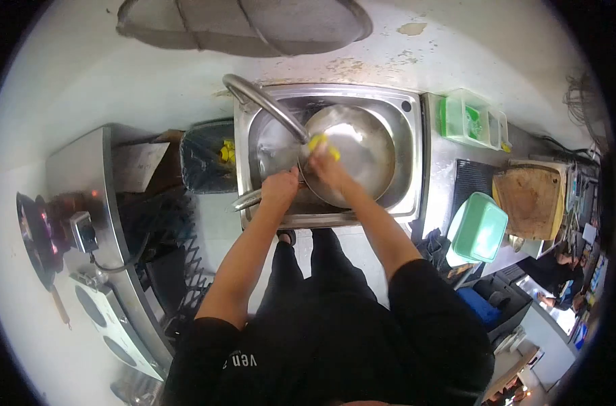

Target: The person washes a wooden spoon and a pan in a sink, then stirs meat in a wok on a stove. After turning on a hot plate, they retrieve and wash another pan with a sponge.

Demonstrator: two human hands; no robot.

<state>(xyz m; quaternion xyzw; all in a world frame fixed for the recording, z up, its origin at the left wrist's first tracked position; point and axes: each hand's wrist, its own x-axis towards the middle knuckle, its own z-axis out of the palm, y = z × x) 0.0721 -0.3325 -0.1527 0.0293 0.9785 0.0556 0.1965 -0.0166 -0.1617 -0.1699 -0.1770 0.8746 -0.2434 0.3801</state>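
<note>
A large metal wok lies in the stainless steel sink, its bowl facing up. Its metal handle sticks out over the sink's near left edge. My left hand is closed round the handle close to the wok's rim. In my right hand is a yellow sponge, pressed at the left side of the wok. The curved faucet reaches over the sink and ends just above the sponge. My right fingers are partly blurred.
A lined black bin stands left of the sink. Right of it are a clear container, a green tub and a wooden cutting board. A wok on a burner is far left. Another person is far right.
</note>
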